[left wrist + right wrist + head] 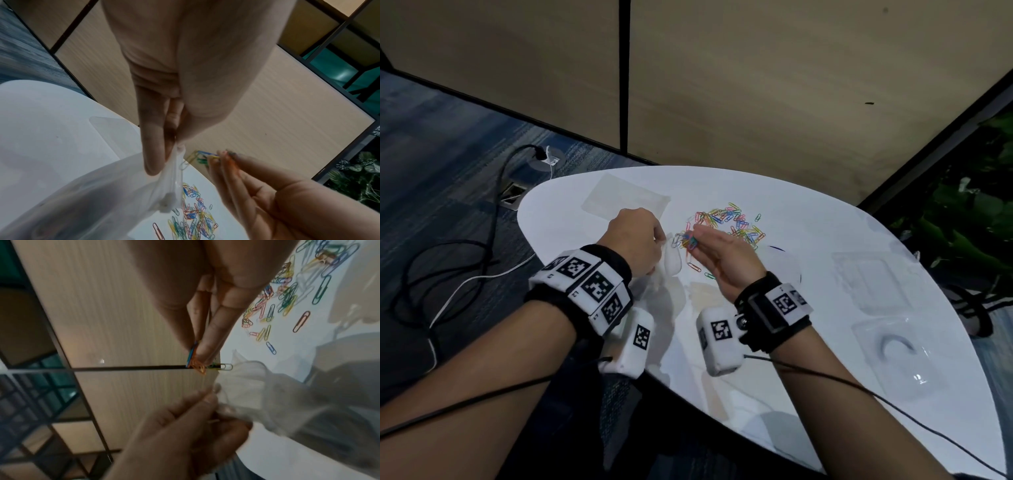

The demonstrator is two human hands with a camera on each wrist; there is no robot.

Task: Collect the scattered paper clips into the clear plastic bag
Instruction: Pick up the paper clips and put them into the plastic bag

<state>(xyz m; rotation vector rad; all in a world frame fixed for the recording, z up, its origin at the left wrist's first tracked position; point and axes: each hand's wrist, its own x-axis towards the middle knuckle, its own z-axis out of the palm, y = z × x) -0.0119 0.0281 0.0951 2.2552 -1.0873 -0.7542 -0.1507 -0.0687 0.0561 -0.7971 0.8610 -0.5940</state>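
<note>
Pinching clear bag (671, 262), left hand (635, 245) | right hand (726, 260) pinching clips (691, 241) | white table (808, 240), tan panels (791, 85)

Paper clips (726, 222) multicoloured: blue, yellow, green, pink, orange, white. Pinched bunch (202, 156) blue, yellow, green; one clip silver-white. Clear plastic bag (115, 191) translucent, milky white. Table (774, 342) plain white. Wristbands (585, 284) black with white blocks bearing black-and-white square codes. Carpet (431, 144) streaked blue-grey. Wall panels (756, 85) beige, black seams.
</note>
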